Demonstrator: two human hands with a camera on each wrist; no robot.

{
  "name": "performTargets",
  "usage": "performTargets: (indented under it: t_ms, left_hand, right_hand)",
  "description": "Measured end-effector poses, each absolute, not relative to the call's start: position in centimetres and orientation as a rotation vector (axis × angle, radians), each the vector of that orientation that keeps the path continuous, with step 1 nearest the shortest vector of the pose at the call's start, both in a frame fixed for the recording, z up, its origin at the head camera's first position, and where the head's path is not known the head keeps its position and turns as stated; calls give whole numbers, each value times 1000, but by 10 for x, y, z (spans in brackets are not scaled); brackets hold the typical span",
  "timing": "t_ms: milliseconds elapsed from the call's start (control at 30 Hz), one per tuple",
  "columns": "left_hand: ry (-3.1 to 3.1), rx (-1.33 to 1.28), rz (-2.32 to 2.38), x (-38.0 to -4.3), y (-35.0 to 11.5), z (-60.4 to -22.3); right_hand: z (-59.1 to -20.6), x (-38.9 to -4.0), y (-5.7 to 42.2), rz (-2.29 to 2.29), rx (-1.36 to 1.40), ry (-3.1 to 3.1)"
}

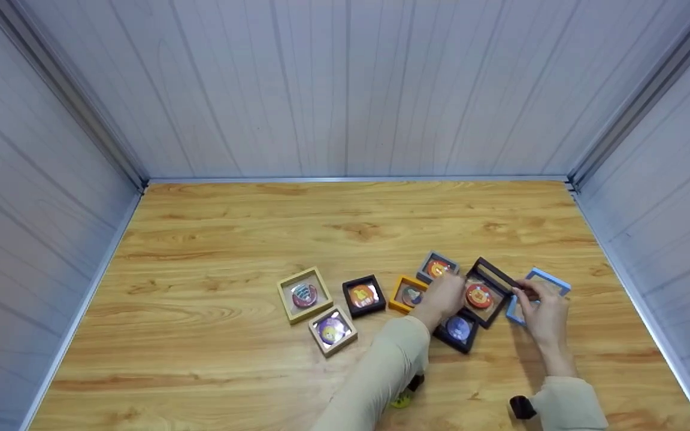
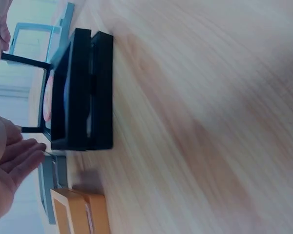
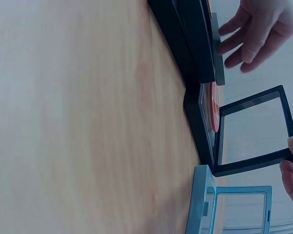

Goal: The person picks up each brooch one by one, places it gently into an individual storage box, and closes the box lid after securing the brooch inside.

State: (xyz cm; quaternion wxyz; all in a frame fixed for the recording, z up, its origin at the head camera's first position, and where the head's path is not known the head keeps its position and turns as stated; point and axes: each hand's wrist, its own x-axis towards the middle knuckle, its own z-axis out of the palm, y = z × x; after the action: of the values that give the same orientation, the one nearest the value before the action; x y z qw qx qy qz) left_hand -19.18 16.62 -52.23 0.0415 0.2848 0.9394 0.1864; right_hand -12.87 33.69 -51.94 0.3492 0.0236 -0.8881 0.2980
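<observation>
A black hinged display frame (image 1: 490, 322) lies at the right of the group, its lid (image 3: 251, 163) raised. Inside it sits a red and yellow round badge (image 1: 479, 296). My right hand (image 1: 541, 311) pinches the edge of that lid between thumb and fingers. To the left of the frame hovers my left hand (image 1: 445, 294), its fingers (image 3: 234, 41) loosely extended and holding nothing. Below the left hand is a smaller dark frame (image 1: 457, 330) with a purple badge. A light blue frame (image 3: 198, 195), its own lid standing up, is close by the right hand and partly hidden by it in the head view.
Grey (image 1: 429, 257) and orange (image 1: 401, 292) frames sit beside the left hand. Farther left are a black frame (image 1: 365, 312), a yellow one (image 1: 290, 305) and a beige one (image 1: 326, 352), each with a badge. A green item (image 1: 402, 400) shows beneath the left forearm. Panels wall the table (image 1: 213, 239).
</observation>
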Motion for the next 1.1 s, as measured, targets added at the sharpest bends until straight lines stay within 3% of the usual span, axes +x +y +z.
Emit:
performTargets:
  t_ms: [233, 667, 1100]
  left_hand:
    - [2767, 807, 561, -188, 171, -520]
    - [2455, 530, 1419, -191, 152, -528]
    - [2362, 355, 1455, -193, 149, -527]
  right_hand:
    - [-524, -123, 332, 775, 104, -2276]
    - [-540, -110, 319, 813, 181, -2277]
    - [-556, -104, 317, 821, 311, -2316]
